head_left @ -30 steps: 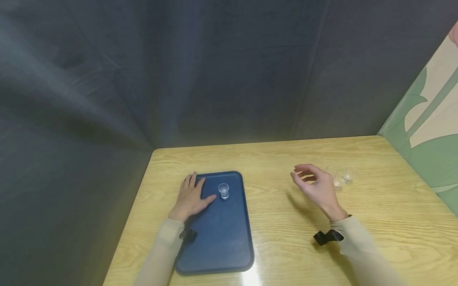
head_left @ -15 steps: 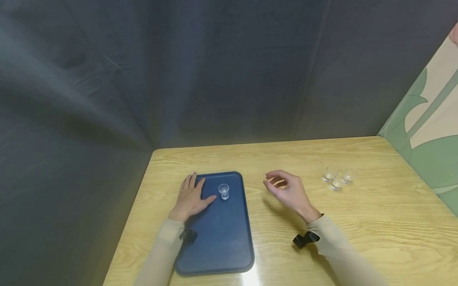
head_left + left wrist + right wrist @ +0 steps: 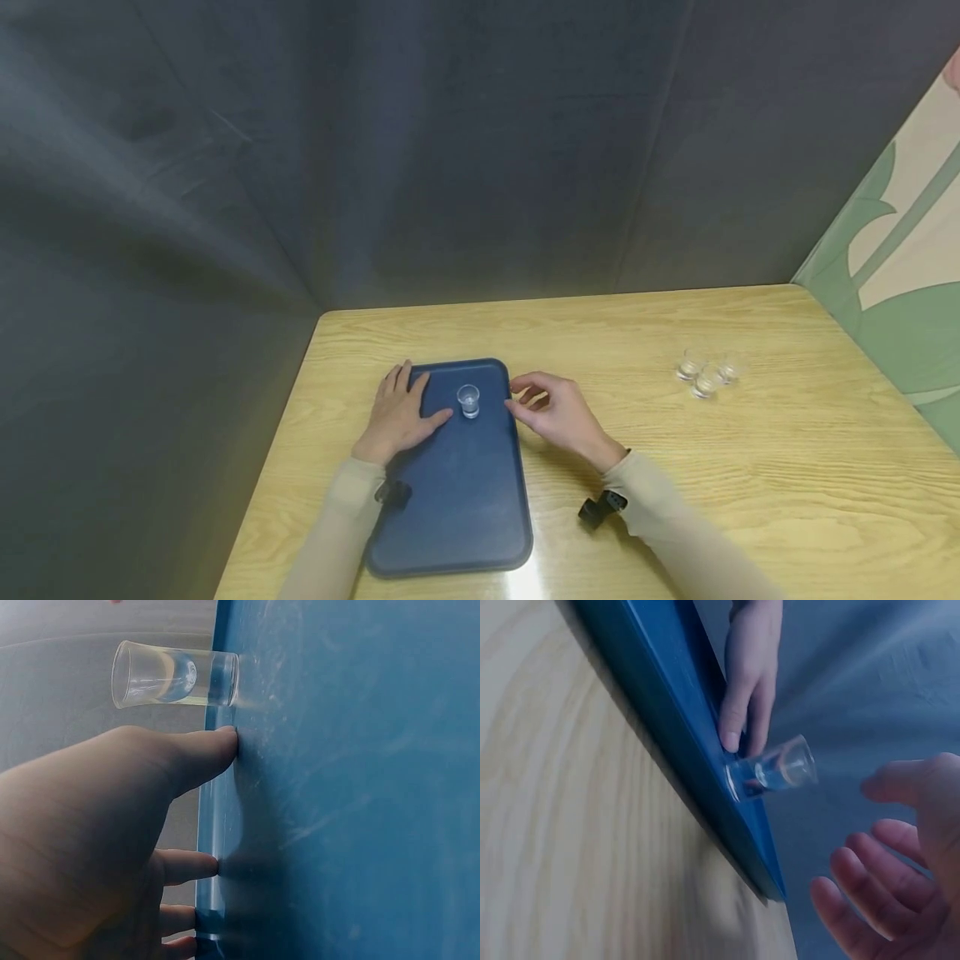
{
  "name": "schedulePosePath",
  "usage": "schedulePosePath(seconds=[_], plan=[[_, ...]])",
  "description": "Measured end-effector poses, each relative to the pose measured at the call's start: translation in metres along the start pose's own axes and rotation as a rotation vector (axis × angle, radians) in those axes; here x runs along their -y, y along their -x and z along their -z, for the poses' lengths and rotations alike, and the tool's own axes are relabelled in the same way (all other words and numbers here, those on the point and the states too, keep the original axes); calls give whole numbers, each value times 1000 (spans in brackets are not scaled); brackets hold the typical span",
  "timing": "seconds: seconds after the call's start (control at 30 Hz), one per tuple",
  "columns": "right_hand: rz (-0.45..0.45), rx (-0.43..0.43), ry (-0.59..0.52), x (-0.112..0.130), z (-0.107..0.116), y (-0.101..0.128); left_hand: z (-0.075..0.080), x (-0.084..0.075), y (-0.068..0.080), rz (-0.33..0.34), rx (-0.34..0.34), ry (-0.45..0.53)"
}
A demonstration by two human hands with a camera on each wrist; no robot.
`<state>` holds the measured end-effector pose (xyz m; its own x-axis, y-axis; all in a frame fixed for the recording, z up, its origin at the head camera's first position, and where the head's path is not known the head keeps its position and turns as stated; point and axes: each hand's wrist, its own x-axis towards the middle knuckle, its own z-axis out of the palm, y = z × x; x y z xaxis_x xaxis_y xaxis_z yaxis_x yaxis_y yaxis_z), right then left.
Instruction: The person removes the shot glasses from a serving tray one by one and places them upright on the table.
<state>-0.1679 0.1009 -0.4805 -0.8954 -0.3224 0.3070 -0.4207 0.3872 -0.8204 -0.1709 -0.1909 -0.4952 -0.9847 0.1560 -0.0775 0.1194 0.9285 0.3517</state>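
Fingers of right hand (image 3: 558, 414): loosely spread and lightly curled, holding nothing, tips at the right rim of the blue tray (image 3: 480, 508). Fingers of left hand (image 3: 401, 414): straight, pressed flat on the tray's far left part, thumb tip just beside the shot glass (image 3: 468, 401).

Shot glass: clear, upright, long axis vertical, on the tray's far end; lies left of the right fingertips, right of the left thumb, between both hands. Left thumb is the nearer.

Tray: holds that single glass; nothing else in it.

Three small glasses (image 3: 707, 372): clustered on the wooden tabletop (image 3: 750, 483), well apart to the right. Contents cannot be told.
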Motion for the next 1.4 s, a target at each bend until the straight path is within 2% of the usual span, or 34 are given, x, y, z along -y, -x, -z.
schedulePosePath(seconds=[0.3,0.7,1.4], plan=[[-34,30,61,-1,-26,-10,-2,0,0,5,-1,-20],[11,20,131,9,-49,-20,-2,0,-2,-4,-6,-16],[3,17,129,8,-57,-21,-1,-1,-1,2,-6,-16]])
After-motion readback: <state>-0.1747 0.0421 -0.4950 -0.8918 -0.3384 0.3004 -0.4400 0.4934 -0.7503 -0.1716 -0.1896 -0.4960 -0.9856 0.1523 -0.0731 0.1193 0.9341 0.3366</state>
